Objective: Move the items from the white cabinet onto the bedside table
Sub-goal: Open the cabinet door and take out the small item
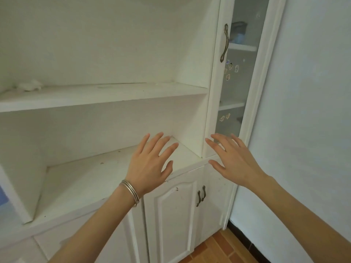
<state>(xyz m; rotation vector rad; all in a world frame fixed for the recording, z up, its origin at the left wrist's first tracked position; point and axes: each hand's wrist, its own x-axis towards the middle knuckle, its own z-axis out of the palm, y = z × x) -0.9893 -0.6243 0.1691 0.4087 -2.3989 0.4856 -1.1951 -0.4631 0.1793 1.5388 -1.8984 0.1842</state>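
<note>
Pale plain wall (313, 92) at the right, orange-brown tiled floor (214, 249) low in the corner, dark skirting board (245, 238) between wall and floor, small stickers (230, 70) in two groups, one above the other, blurred blue patch (2, 194) at the far left edge, too unclear to name

White lump (30, 85) on upper shelf (106, 95) too blurred to identify; objects (239, 31) behind frosted door (241, 73) indistinct.

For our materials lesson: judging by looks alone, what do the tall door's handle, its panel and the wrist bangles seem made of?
Tall door's handle: probably metal, aged bronze finish; dark with dull glints. Door panel: likely frosted glass; shelves show hazily behind it. Wrist bangles: seemingly silver-toned metal; thin, with bright highlights.
</note>
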